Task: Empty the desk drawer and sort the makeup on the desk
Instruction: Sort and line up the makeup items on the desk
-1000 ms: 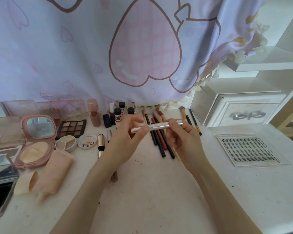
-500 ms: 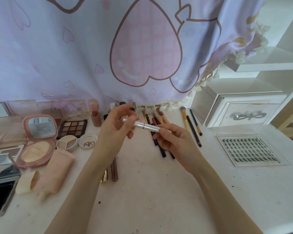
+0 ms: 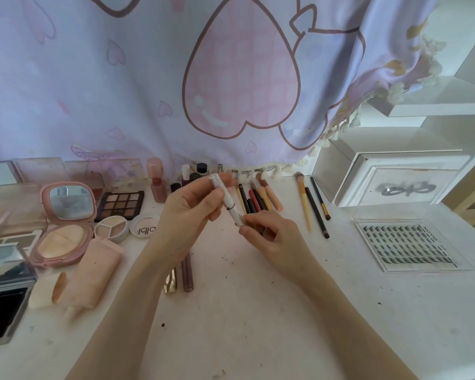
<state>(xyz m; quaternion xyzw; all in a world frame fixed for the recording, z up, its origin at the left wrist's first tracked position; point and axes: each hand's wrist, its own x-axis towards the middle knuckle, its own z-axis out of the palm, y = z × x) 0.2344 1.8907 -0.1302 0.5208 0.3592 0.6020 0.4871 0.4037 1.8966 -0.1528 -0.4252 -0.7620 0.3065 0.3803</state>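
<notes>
Holding a slim white-silver cosmetic pen [image 3: 229, 200] above the white desk [image 3: 258, 311] | left hand [image 3: 188, 215] grips its upper end, right hand [image 3: 272, 237] pinches its lower tip | pen tilted (ringed at mid-length) | dark pencils [image 3: 254, 201] lie just behind | clear lash tray [image 3: 406, 245] well right

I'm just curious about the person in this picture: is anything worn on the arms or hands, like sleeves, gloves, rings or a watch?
Nothing is worn: both forearms are bare as far as the frame shows, without sleeves, and the left hand and right hand carry no gloves, rings, watch or bracelet that I can see.
</notes>
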